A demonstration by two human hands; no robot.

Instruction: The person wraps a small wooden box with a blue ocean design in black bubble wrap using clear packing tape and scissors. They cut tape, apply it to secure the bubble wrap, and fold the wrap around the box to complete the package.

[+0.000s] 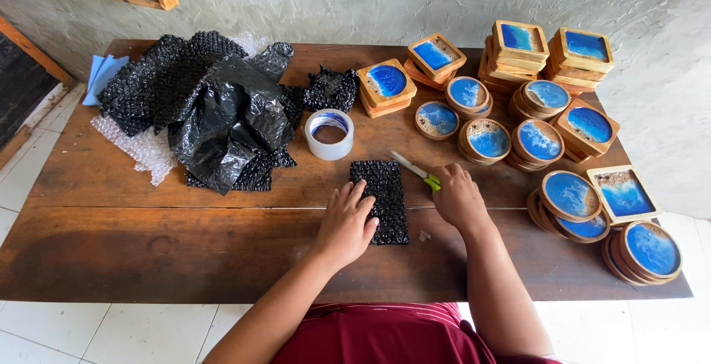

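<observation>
A rectangular piece of black bubble wrap [383, 199] lies flat on the wooden table [148, 238] in front of me. My left hand [345, 223] rests flat on the table with its fingers touching the wrap's left edge. Just right of the wrap, my right hand [458, 198] is closed around the green handle of a pair of scissors [412, 169], whose blades point up and to the left. A roll of clear tape [329, 134] stands just behind the wrap.
A heap of black bubble wrap and black plastic [215, 105] covers the table's back left, over clear bubble wrap [141, 149]. Several stacks of round and square wooden coasters with blue resin [533, 97] fill the right side. Blue sheets [104, 75] lie at the far left.
</observation>
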